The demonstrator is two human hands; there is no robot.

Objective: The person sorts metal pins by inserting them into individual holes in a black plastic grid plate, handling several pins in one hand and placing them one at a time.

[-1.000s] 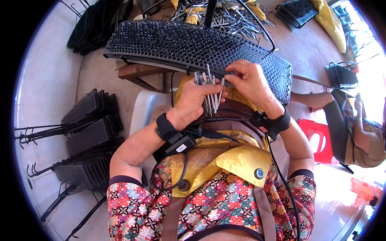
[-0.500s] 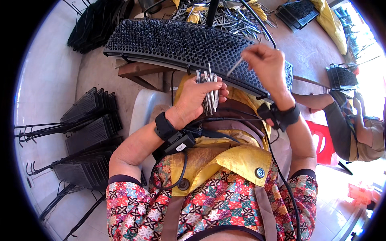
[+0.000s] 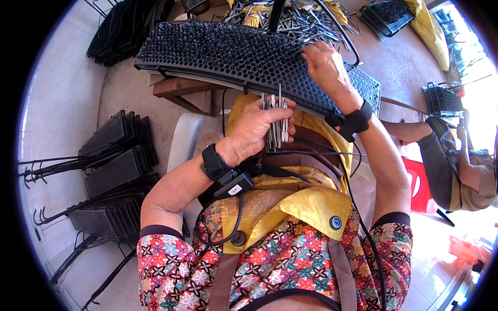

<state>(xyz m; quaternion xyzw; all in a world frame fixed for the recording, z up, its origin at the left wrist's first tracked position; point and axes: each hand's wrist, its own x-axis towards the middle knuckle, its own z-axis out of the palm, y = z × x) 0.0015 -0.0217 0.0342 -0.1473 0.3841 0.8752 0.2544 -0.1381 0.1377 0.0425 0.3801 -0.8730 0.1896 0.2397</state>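
Observation:
My left hand (image 3: 258,123) is closed round a bundle of thin silvery metal pieces (image 3: 276,124), which stick out above and below the thumb. In front of me a long black perforated rack (image 3: 358,85) lies tilted. Dark pieces (image 3: 207,49) stand packed in its holes over the left and upper part, while bare holes show on the right and along the lower edge. My right hand (image 3: 326,67) is at the rack's upper right, fingertips pinched together against the packed pieces' edge. Whatever is between those fingers is hidden.
Behind the rack, a heap of loose metal pieces (image 3: 306,23) lies on the table (image 3: 384,57). Stacked black perforated racks (image 3: 116,171) with long hooks stand at left. On the right sits another person (image 3: 446,160) by a red stool (image 3: 419,186). A black cable (image 3: 363,217) runs down my front.
My right hand has moved up and left from above the rack's bare holes to the packed pieces; the thin metal piece it held no longer shows. My left hand has shifted slightly right with its bundle.

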